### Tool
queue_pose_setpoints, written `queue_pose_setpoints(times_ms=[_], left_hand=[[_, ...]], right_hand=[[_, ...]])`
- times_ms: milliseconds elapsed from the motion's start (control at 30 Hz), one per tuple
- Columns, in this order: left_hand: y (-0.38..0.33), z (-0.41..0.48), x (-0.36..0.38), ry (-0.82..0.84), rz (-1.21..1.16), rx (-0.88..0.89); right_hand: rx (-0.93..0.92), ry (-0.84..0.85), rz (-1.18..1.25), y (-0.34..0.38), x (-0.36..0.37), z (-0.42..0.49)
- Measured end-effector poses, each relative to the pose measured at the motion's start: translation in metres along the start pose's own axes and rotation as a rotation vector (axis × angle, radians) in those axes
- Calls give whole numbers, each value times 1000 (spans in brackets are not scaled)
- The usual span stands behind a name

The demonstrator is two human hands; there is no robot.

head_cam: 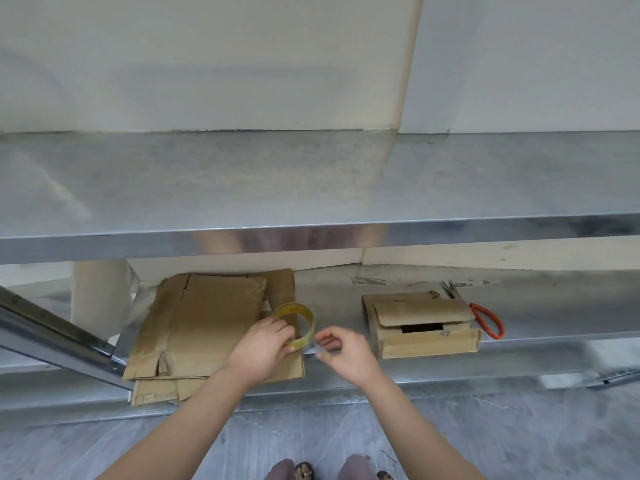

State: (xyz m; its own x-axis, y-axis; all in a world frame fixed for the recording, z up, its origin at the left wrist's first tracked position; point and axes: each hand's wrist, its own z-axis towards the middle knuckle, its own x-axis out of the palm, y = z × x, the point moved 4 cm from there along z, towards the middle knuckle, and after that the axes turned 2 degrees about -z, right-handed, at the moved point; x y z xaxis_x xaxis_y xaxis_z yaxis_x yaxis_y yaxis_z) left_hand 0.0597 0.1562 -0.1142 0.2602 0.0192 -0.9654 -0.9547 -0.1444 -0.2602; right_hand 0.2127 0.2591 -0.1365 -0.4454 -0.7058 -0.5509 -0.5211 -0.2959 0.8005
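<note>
My left hand (263, 344) grips a roll of clear yellowish tape (300, 318) by its near rim, above the right edge of a stack of flattened cardboard (201, 323) on the lower metal shelf. My right hand (343, 351) is just right of the roll, thumb and forefinger pinching what looks like the loose tape end (320, 345). A small folded cardboard box (422, 323) with its flap partly open sits further right on the same shelf.
Red-handled scissors (485, 320) lie behind and right of the box. A wide metal upper shelf (311, 181) overhangs the lower shelf (554, 344). A slanted metal brace (52, 327) crosses at the left. Grey floor and my feet (304, 472) are below.
</note>
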Motion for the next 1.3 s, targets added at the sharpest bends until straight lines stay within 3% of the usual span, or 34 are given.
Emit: queue_pose_setpoints(times_ms=[133, 333, 700, 900, 1200, 1300], left_hand=[[0, 0, 1, -11, -8, -9], [-7, -1, -3, -11, -50, 2], [-24, 2, -38, -38, -277, 29], [-55, 16, -59, -90, -266, 50], [-135, 34, -53, 22, -509, 32], [-151, 36, -44, -57, -468, -27]], right_hand=[[100, -6, 126, -1, 0, -8], [153, -177, 101, 1, -8, -15], [-63, -386, -228, 26, -43, -49], [-81, -426, -217, 23, -79, -72], [-14, -412, -199, -25, -156, -100], [-39, -376, -243, -36, -175, -108]])
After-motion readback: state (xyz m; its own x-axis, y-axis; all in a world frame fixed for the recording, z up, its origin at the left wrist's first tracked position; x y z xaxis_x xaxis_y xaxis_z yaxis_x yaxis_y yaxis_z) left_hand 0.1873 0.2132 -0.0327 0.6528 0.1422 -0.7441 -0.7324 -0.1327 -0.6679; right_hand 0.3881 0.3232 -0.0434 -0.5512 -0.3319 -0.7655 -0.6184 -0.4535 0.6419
